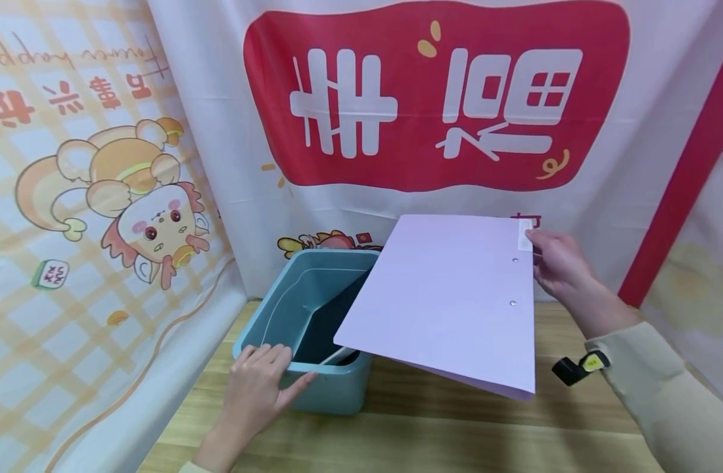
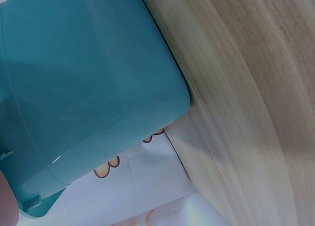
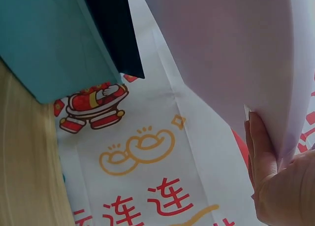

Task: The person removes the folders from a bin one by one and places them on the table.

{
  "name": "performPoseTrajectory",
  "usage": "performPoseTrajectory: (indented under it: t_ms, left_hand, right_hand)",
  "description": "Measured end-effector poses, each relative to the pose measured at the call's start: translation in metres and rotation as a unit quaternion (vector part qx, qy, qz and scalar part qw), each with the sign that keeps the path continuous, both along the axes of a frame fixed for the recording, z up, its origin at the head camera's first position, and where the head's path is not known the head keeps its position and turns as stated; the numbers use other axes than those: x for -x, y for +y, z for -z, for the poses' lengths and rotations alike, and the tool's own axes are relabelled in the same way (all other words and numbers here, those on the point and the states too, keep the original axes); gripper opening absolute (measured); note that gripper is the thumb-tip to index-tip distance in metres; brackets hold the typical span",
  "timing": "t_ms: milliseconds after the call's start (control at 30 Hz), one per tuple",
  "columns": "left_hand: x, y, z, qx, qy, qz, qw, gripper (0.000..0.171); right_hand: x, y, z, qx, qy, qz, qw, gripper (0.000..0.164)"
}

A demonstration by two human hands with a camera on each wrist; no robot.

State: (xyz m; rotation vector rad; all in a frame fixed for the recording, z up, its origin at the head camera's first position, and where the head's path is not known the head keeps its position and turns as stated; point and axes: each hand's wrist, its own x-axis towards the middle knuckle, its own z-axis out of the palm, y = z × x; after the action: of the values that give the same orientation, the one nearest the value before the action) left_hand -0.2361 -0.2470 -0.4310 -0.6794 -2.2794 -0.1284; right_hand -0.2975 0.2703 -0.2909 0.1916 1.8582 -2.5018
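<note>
My right hand grips a lilac file folder by its spine edge, near a white label. The folder is tilted in the air, its far corner overlapping the right side of a teal plastic bin in the head view. On the bin's near rim, my left hand holds with fingers curled over the edge and thumb along the outside. Inside the bin stands a dark navy flat board, its top sticking out past the rim in the right wrist view. A white strip shows beside it, partly hidden by the folder.
The bin stands on a wood-grain table. Behind hangs a white cloth with a large red printed patch, and a checked, cartoon-printed cloth covers the left side. A black strap end sticks out from my right sleeve.
</note>
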Motion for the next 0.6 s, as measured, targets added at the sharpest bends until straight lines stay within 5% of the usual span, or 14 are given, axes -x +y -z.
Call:
performPoseTrajectory:
  t_ms: [600]
  left_hand:
    - [0.000, 0.000, 0.003, -0.005, 0.004, 0.005, 1.0000, 0.051]
  right_hand:
    - [-0.001, 0.019, 0.013, 0.038, -0.024, -0.050, 0.998, 0.080]
